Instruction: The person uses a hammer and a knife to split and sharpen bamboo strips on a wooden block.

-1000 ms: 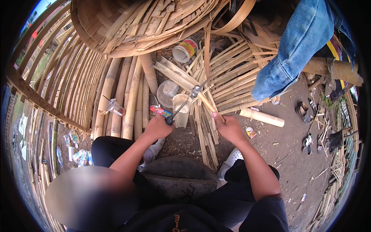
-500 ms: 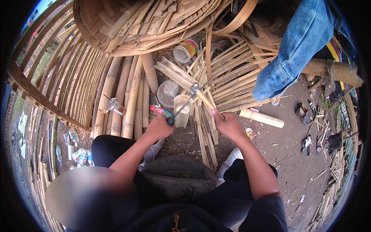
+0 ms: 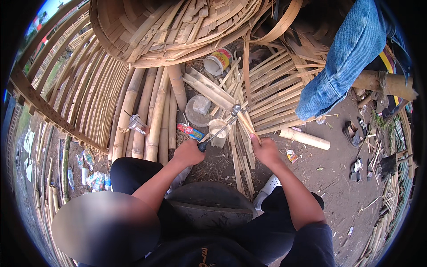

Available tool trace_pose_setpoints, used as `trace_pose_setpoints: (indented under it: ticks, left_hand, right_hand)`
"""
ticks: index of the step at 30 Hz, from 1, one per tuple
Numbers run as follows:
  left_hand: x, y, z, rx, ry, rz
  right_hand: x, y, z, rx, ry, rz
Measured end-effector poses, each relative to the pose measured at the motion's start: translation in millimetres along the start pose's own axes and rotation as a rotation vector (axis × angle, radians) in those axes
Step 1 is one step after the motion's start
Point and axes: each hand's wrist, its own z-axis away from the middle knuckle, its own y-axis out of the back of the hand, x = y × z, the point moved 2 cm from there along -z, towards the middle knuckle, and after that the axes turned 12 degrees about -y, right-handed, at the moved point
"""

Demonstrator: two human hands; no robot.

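Observation:
My left hand (image 3: 187,152) is closed around the black handle of a screwdriver-like tool (image 3: 218,133), whose thin metal shaft slants up and to the right. In my right hand (image 3: 267,150) is a hammer (image 3: 247,123), gripped by its wooden handle. The hammer's metal head meets or overlaps the far part of the shaft; I cannot tell whether they touch. Beneath them lie split bamboo pieces (image 3: 213,92), and the shaft's tip is hard to make out among them. A pale cup-shaped container (image 3: 218,128) sits just under the shaft.
A large woven bamboo basket (image 3: 178,40) spans the far side. Bamboo poles (image 3: 156,120) and a slatted bamboo frame (image 3: 75,84) stand at left. Slats (image 3: 275,89) spread at right beside a denim-clad leg (image 3: 342,66). A round stone (image 3: 200,107) and a tin (image 3: 218,62) lie ahead.
The view has shifted slightly, so most things sit a little farther right. The hammer head appears slightly farther along the shaft, nearer its tip. Both hands keep their holds.

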Motion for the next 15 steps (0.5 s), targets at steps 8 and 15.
trace_pose_setpoints:
  ticks: [8, 15]
  left_hand:
    - [1, -7, 1, -0.087, 0.106, 0.045]
    - [8, 6, -4, -0.044, 0.137, 0.081]
  right_hand:
    - [-16, 16, 17, 0.022, 0.053, -0.069]
    - [-15, 22, 15, 0.067, 0.101, -0.032]
